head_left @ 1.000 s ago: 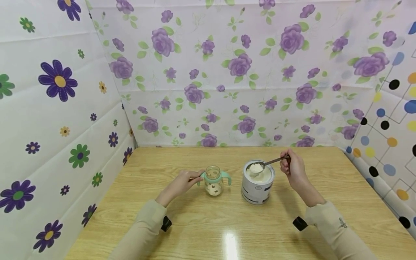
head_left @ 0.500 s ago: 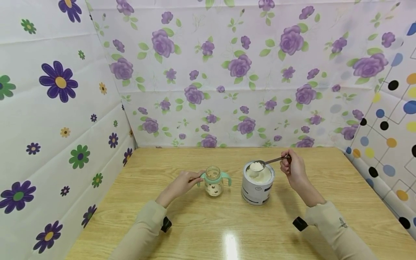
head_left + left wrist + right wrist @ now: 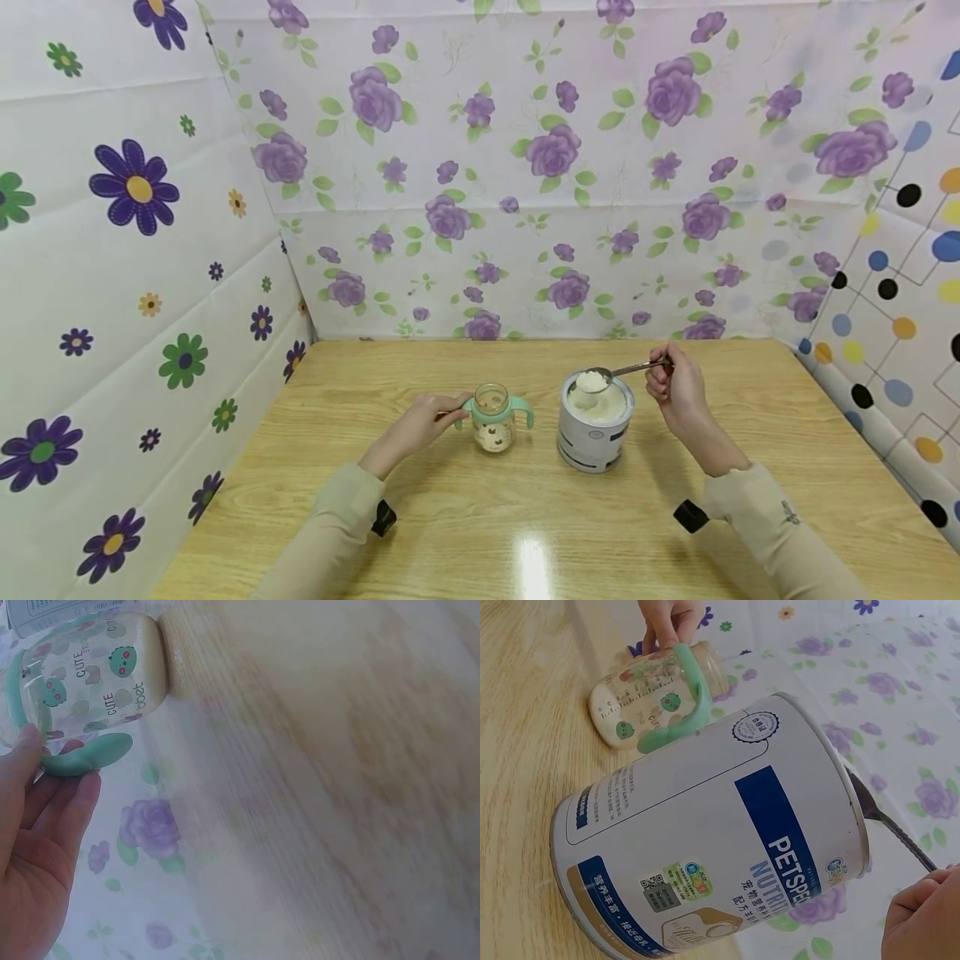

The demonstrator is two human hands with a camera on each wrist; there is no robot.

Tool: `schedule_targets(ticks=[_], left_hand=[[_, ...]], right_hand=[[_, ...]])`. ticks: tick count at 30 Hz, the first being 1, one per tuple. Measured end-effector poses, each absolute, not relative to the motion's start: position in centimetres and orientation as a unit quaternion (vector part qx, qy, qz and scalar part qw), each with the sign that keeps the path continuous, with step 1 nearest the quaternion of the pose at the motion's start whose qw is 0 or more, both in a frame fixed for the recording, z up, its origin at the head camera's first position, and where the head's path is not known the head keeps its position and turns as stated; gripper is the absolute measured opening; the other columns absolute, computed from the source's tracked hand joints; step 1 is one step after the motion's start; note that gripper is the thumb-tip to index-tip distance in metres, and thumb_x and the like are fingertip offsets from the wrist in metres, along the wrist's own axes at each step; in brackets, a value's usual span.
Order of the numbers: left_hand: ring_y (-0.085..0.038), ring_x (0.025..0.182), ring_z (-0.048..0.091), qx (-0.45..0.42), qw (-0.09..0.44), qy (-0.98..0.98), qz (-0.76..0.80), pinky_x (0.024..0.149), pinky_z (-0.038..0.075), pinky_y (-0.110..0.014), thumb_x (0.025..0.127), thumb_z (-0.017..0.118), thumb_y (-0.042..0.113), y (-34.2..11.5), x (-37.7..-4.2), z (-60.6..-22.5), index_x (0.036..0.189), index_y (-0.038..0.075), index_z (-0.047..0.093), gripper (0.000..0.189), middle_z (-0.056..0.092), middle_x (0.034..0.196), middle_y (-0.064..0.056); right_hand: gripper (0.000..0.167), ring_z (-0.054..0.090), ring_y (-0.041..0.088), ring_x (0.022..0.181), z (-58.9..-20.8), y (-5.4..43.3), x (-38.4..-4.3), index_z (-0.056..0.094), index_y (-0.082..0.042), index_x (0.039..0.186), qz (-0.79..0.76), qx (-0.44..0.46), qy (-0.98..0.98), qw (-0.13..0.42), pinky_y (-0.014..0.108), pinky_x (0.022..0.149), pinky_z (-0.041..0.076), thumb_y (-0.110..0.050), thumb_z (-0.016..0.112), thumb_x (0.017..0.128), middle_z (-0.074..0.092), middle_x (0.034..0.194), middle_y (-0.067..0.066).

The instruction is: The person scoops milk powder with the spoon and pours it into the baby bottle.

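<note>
A clear baby bottle (image 3: 493, 435) with mint-green handles and printed animals stands upright, lidless, with pale contents at its bottom. My left hand (image 3: 426, 421) pinches its left handle (image 3: 90, 756) between thumb and fingers. To its right is a white milk powder can (image 3: 591, 442), open at the top and nearly full of cream-coloured powder (image 3: 603, 408). My right hand (image 3: 678, 387) grips the end of a metal spoon (image 3: 630, 368), whose bowl carries heaped powder over the can's far left rim. In the right wrist view the can hides the spoon's bowl, and only part of my right hand (image 3: 926, 915) shows.
The wooden table (image 3: 450, 533) reaches back to a rose-patterned cloth (image 3: 480, 192). Flower-printed cloth (image 3: 135, 333) lines the left side, and dotted cloth (image 3: 900, 333) the right. A small gap separates bottle and can.
The spoon with its heap of powder has risen slightly above the powder in the can. My left hand and the bottle have stayed in place.
</note>
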State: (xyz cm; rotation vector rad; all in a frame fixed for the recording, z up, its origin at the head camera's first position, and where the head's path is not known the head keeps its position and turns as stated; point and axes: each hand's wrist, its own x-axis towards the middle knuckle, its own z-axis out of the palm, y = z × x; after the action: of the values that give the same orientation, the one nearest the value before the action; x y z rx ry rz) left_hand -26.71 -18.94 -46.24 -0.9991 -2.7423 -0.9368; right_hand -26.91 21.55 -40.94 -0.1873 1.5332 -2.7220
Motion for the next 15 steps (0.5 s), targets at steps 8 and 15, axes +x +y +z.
schedule_targets(ticks=[8,15], left_hand=[[-0.025,0.084,0.071,-0.324,0.041,-0.896,-0.301,0.064,0.050,-0.019,0.099,0.056,0.018,-18.92,-26.52,-46.21,0.113,0.007,0.072,0.024,0.058,0.133,-0.018],[-0.008,0.055,0.049,-0.326,0.039,-0.894,-0.305,0.057,0.042,-0.018,0.099,0.056,0.018,-18.79,-26.60,-46.00,0.094,0.004,0.074,0.023,0.070,0.112,-0.019]], right_hand=[[0.046,0.027,0.007,0.042,-41.02,21.38,-26.85,0.052,-0.013,0.078,-0.871,-0.055,0.487,0.007,0.030,0.054,0.006,-0.030,0.023,0.109,0.040,0.049,-0.007],[0.046,0.026,0.007,0.043,-41.03,21.30,-26.85,0.052,-0.013,0.077,-0.878,-0.055,0.476,0.009,0.029,0.054,0.006,-0.030,0.024,0.108,0.040,0.049,-0.007]])
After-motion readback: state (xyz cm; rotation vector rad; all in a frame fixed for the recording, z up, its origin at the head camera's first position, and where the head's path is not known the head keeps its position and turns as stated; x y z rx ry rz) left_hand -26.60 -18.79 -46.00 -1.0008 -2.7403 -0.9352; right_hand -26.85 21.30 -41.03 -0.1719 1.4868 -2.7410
